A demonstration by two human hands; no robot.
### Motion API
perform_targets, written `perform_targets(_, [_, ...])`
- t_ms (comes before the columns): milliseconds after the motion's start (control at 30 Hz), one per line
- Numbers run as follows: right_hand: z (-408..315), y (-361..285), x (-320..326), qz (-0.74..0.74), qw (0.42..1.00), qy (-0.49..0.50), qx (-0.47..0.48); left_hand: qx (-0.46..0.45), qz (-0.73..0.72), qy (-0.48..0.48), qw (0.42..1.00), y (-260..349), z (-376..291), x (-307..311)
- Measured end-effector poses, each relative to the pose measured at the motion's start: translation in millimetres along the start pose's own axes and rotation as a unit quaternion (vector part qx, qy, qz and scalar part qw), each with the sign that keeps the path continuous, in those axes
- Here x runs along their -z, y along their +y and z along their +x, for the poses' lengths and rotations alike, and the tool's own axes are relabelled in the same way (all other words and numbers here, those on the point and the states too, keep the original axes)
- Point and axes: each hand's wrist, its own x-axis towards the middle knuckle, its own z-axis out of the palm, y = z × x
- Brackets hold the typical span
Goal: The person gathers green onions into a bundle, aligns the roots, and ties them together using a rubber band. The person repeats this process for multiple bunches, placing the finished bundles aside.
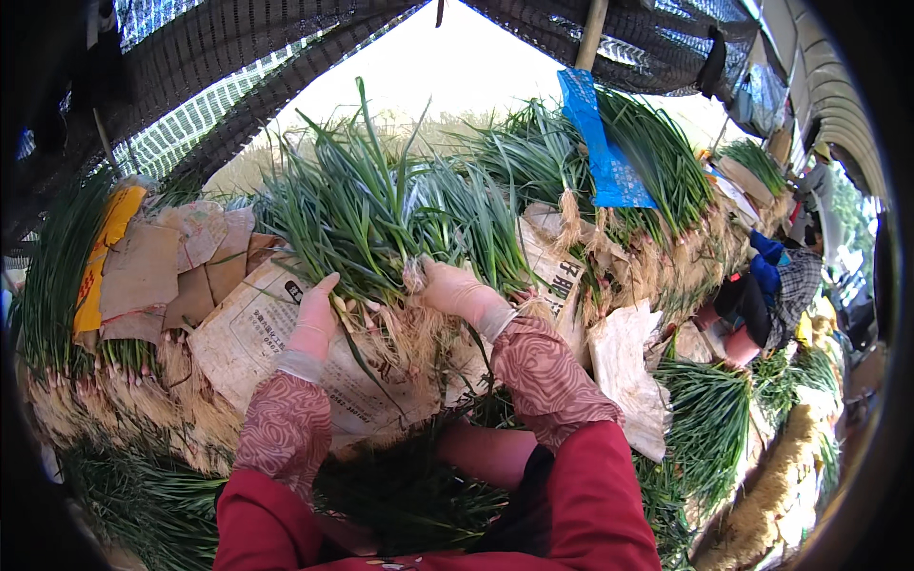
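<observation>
Both of my hands wear thin, pale gloves with patterned sleeve covers above them. My left hand (pixel 318 307) lies at the root end of a heap of green garlic plants (pixel 371 221), thumb raised; whether it grips a stem, I cannot tell. My right hand (pixel 453 289) is closed around a few stalks near their pale bulbs, beside a piece of clear plastic film (pixel 413 275). Long straw-coloured roots (pixel 400 342) hang towards me over a printed woven sack (pixel 285 342). Leaves point away from me, some standing up.
More garlic plants lie left under cardboard (pixel 139 268) and a yellow sack (pixel 107 250), and right beneath a blue plastic strip (pixel 607 150). Cut leaves (pixel 150 499) lie low at left. A co-worker in a checked top (pixel 796 285) sits at right; another person (pixel 815 182) is farther back.
</observation>
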Motion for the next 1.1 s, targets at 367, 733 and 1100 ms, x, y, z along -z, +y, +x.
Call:
perform_targets(367, [1,-11,-20,-0.148,0.986,0.065,-0.04,-0.176,0.191,0.104,0.96,-5,-71,72])
perform_targets(733, [-111,-83,-45,0.107,0.949,0.193,0.224,-0.094,0.213,-0.073,0.97,-18,-172,25])
perform_targets(1100, [-151,-60,-179,0.604,0.784,-0.114,-0.087,0.181,0.214,-0.073,0.957,-88,-220,62])
